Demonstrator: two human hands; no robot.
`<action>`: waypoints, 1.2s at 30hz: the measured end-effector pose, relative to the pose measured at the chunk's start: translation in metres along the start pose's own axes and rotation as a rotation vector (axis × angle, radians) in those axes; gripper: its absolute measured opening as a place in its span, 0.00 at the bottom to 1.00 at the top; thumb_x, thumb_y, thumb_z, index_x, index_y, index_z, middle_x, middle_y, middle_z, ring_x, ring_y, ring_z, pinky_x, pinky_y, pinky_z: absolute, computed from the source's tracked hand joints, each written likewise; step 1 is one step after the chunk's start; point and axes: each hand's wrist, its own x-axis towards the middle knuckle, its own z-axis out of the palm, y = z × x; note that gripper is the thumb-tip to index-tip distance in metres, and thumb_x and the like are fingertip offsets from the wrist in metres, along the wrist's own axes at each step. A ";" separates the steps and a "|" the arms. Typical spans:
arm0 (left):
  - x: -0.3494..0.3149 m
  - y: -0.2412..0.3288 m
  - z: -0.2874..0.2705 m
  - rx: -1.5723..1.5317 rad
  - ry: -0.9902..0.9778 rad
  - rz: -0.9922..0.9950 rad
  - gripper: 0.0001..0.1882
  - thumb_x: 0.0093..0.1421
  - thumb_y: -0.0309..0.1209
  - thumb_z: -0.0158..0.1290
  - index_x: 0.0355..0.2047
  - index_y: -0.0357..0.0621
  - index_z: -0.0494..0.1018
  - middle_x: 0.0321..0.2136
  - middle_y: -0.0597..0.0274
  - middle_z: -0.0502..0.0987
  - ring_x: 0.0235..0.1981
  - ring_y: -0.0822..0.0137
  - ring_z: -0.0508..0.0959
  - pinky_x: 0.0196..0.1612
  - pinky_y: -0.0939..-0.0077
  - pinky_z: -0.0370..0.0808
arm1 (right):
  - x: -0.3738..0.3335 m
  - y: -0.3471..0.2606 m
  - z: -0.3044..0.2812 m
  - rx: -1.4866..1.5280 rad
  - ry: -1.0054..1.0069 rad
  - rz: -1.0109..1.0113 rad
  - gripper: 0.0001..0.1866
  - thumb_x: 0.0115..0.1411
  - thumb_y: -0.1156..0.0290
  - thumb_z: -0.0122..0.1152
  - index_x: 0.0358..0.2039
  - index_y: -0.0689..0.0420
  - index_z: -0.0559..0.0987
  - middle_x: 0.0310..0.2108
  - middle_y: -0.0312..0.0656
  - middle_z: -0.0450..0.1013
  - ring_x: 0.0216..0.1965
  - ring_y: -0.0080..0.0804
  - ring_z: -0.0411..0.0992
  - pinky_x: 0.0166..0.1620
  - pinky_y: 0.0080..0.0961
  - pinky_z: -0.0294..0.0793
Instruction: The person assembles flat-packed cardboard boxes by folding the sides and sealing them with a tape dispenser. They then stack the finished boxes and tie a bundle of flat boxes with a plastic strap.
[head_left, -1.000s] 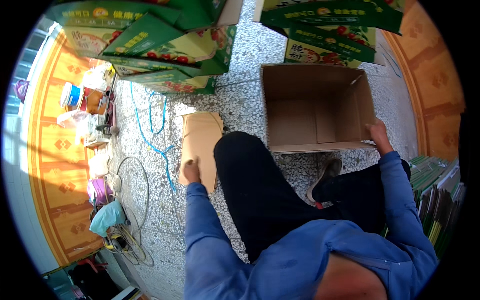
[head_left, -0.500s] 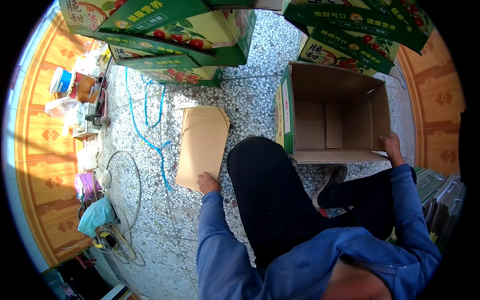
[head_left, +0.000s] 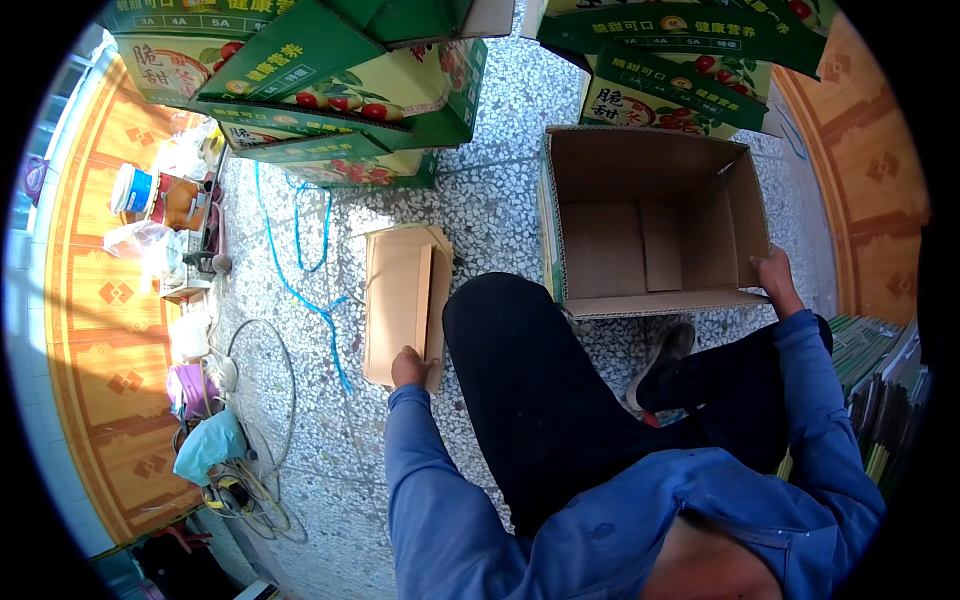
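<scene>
My left hand (head_left: 410, 368) is closed on the near end of a brown cardboard sheet (head_left: 424, 300). That piece stands slightly raised along its right side, over a small stack of cardboard sheets (head_left: 388, 300) lying on the floor left of my knee. With my right hand (head_left: 773, 275) I grip the near right edge of an open cardboard box (head_left: 600, 265), its fingers partly hidden behind the wall. The box has a plain brown inside and a green printed outer side, and its opening faces me. Nothing lies inside it that I can see.
Green printed boxes (head_left: 340, 90) stand at the far left and more printed boxes (head_left: 680, 80) at the far right. Blue strapping (head_left: 300, 290) and a cable (head_left: 290, 400) lie on the speckled floor. Flattened cardboard (head_left: 880, 370) is stacked beside my right arm.
My left hand has closed further on the sheets, and one piece has risen along its right side. My right hand keeps its grip on the box. The whole view has shifted slightly.
</scene>
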 end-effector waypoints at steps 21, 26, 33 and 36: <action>-0.112 0.109 -0.365 -0.233 0.526 0.476 0.06 0.56 0.20 0.52 0.34 0.34 0.77 0.26 0.52 0.79 0.28 0.61 0.78 0.34 0.69 0.73 | -0.022 -0.144 -0.032 -0.016 0.343 -0.390 0.38 0.46 0.65 0.69 0.57 0.62 0.66 0.52 0.55 0.66 0.54 0.52 0.65 0.57 0.40 0.65; -0.126 0.267 -0.444 0.000 0.562 0.903 0.03 0.56 0.20 0.54 0.32 0.36 0.74 0.24 0.52 0.74 0.24 0.53 0.72 0.28 0.65 0.67 | -0.053 -0.248 -0.091 0.329 0.363 -0.909 0.44 0.46 0.60 0.74 0.60 0.62 0.64 0.55 0.51 0.65 0.57 0.43 0.64 0.60 0.34 0.63; -0.061 0.401 -0.419 -0.481 0.567 0.926 0.11 0.59 0.25 0.56 0.40 0.33 0.75 0.35 0.54 0.80 0.37 0.67 0.79 0.44 0.74 0.73 | -0.031 -0.188 -0.151 0.818 0.085 -0.375 0.16 0.56 0.69 0.65 0.42 0.66 0.78 0.35 0.40 0.77 0.34 0.22 0.74 0.39 0.22 0.74; -0.018 0.406 -0.378 -0.870 0.360 0.780 0.09 0.62 0.26 0.54 0.40 0.33 0.75 0.35 0.56 0.79 0.37 0.71 0.78 0.42 0.79 0.74 | -0.025 -0.126 -0.142 0.851 0.184 -0.045 0.17 0.55 0.68 0.66 0.40 0.67 0.78 0.33 0.42 0.77 0.31 0.23 0.74 0.36 0.25 0.73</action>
